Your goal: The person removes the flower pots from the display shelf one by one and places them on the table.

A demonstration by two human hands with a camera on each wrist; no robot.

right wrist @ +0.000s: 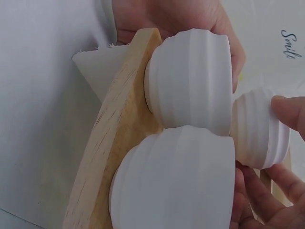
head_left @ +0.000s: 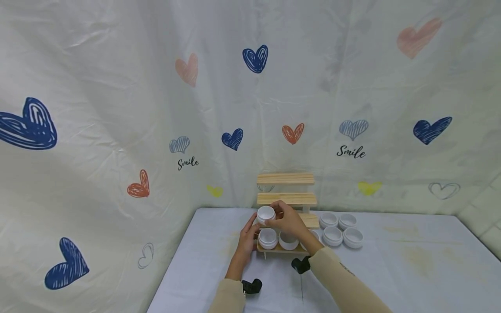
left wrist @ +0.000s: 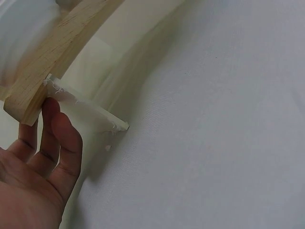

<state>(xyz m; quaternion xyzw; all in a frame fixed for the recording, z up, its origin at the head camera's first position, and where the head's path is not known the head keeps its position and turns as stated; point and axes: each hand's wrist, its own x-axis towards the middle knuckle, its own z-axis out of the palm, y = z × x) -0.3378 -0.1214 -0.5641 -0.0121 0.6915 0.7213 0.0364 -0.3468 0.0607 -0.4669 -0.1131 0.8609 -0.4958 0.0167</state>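
Note:
My right hand [head_left: 291,221] pinches a small white ribbed cup [head_left: 266,213] between thumb and fingers, its opening facing up, at the second-lowest plank of a tiered wooden stand [head_left: 287,199]. In the right wrist view the thumb lies on the rim of that cup [right wrist: 259,129], with fingers beneath. At the stand's left end is my left hand [head_left: 246,240], its bent fingers touching the underside of a plank [left wrist: 62,52] beside the white side support [left wrist: 88,102]. Along the lowest plank stand white cups, including one at the left end [head_left: 268,238] and another beside it [head_left: 288,241].
Several more white cups [head_left: 332,236] are grouped on the white-covered table [head_left: 391,269], right of the stand. Behind the table hangs a pale curtain [head_left: 313,87] printed with hearts. Both of the stand's upper planks rise close to it.

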